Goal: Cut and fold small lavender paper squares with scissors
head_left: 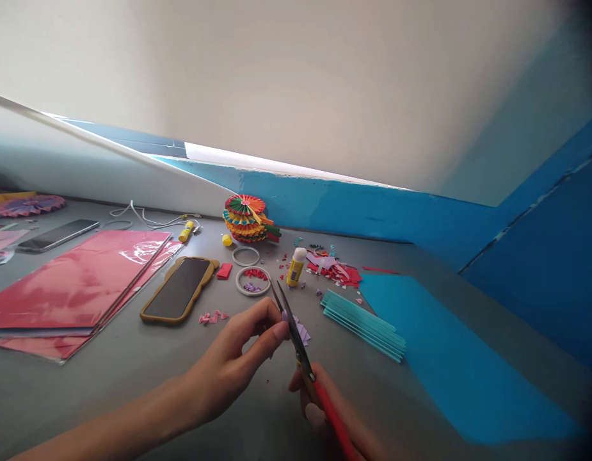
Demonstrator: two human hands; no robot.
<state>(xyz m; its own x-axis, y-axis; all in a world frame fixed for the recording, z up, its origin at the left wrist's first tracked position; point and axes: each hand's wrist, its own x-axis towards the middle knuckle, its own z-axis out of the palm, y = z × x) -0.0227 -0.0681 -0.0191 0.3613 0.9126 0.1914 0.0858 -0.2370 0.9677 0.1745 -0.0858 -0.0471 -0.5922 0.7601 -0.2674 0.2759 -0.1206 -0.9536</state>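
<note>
1. Nearer than the glue (294, 272), scissors (299, 349) are being gripped by the right hand (341, 397), fingers wrapped round the handles.
2. Left of those blades, also nearer than the glue, lilac paper (285, 315) is being pinched by the left hand's (245, 349) thumb and fingertips.
3. Right of the glue, a blue sheet (444, 339) is being overlapped by teal strips (365, 326).

Single view, worn on your head: looks forward and down, from above and behind your hands. Your left forearm (142, 413) enters from bottom edge, toward left. Your left hand (245, 346) and right hand (338, 396) show below mid-frame, close to lens. Gray tabletop (123, 368) runs away from you to blue wall (315, 198). Pale surface (296, 83) fills most of upper part. View tilted: far table edge slopes down rightward. Wide coverage; top-right corner darkened.
</note>
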